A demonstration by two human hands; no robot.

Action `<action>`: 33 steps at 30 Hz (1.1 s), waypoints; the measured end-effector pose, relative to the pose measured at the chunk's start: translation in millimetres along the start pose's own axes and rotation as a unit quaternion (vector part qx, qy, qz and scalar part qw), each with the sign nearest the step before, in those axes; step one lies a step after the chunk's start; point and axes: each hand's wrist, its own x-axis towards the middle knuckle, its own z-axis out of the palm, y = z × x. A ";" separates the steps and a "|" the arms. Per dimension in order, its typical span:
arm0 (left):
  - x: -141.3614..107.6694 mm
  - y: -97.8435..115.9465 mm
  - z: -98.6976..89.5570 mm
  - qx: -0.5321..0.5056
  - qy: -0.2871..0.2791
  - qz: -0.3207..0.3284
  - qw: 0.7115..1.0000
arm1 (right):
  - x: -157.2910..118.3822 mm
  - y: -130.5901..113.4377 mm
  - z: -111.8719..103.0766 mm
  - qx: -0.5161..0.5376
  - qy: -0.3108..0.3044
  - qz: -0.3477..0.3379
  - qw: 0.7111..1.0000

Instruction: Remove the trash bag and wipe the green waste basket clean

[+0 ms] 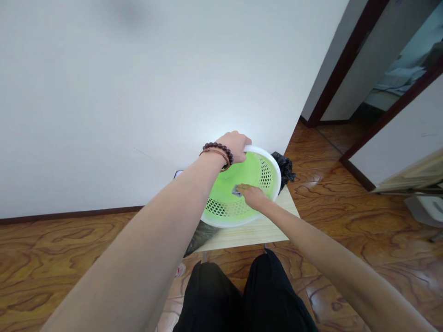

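A round green basket with a white rim and bands of holes sits tilted on a small light wood table. My left hand, with a beaded bracelet at the wrist, grips the far rim, its fingers closed around the edge. Inside the basket, my right hand pinches a small grey cloth against the green bottom.
Black plastic bunches at the table's right corner, and a dark bag lies at its left. Behind stands a white wall. My knees are just before the table. A doorway opens at upper right.
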 end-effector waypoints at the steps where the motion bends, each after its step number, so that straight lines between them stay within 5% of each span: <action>1: -0.3 0.5 0.1 -0.003 -0.002 -0.003 1.000 | 6.5 1.3 6.5 -0.011 -0.013 0.017 1.000; 6: 0.5 3.1 2.5 -0.013 0.007 0.017 1.000 | 13.4 -13.9 39.7 0.006 -0.031 0.060 0.998; 10: 1.4 3.4 2.4 -0.019 0.009 0.014 1.000 | -15.8 -31.9 47.7 0.087 -0.002 0.010 0.996; 15: 1.4 4.0 -0.2 -0.015 0.003 0.014 1.000 | -66.5 -36.8 28.5 0.132 -0.021 -0.099 0.986; 18: 1.7 4.4 -0.8 -0.020 0.001 0.011 1.000 | -70.4 -27.0 2.9 0.124 -0.058 -0.133 0.982; 24: 1.8 3.3 -0.4 -0.028 -0.004 0.001 1.000 | -14.0 6.3 -22.1 -0.019 0.003 0.003 1.000; 29: 1.9 5.1 1.4 -0.039 -0.007 0.002 0.999 | 0.8 3.9 16.6 -0.112 0.004 0.075 0.991; 33: 3.7 8.2 3.8 -0.040 -0.001 0.005 0.999 | -16.7 -25.2 38.3 -0.031 0.003 0.099 0.995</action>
